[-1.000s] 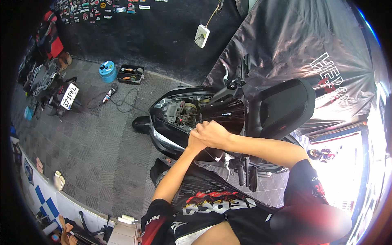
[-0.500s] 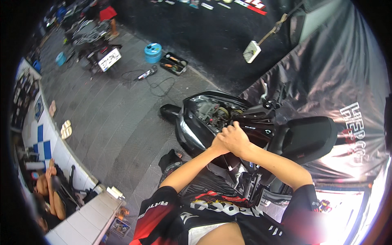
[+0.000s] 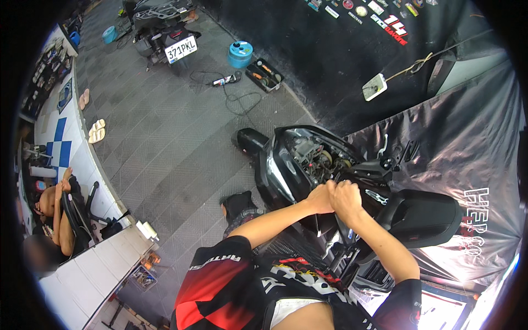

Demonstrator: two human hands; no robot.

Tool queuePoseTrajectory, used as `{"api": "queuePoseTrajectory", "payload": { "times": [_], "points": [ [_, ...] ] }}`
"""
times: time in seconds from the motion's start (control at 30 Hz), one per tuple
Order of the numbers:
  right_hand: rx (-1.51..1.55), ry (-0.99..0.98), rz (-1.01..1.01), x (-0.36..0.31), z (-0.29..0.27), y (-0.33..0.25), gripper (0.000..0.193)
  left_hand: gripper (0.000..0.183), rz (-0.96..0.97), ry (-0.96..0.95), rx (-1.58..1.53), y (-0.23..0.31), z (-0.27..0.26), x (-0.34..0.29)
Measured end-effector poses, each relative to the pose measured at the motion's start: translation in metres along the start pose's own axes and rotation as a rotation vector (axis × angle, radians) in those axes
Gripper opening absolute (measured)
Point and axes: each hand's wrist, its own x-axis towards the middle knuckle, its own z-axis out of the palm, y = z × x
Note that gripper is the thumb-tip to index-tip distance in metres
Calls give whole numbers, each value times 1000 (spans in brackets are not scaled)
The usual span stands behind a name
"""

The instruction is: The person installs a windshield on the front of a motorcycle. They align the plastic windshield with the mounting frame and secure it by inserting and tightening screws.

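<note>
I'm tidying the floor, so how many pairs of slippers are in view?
2: a cream pair at the floor's left side, and a smaller-looking pink pair just beyond it, higher in the picture. Others may be hidden behind the scooter.

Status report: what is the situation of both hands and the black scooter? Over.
Left hand and right hand meet; anything between them not visible. Black scooter: front open, inner parts exposed. Hands hide part of it.

Scooter (image 3: 300, 187) right of slippers (image 3: 97, 131); toolbox (image 3: 258, 81) beyond, beside round container (image 3: 240, 55).
</note>
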Motion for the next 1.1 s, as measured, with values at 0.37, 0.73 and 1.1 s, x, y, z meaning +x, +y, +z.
{"api": "queuePoseTrajectory", "payload": {
  "times": [0.37,0.73,1.1],
  "points": [
    [56,-51,33,-1,-11,0,20,33,126,-62,-18,-8,-4,6],
    [88,149,25,-3,-11,-2,24,31,215,-247,-32,-20,-8,13],
    [137,98,146,-3,-8,-2,29,29,134,-283,-191,-22,-18,22]
  ]
}}
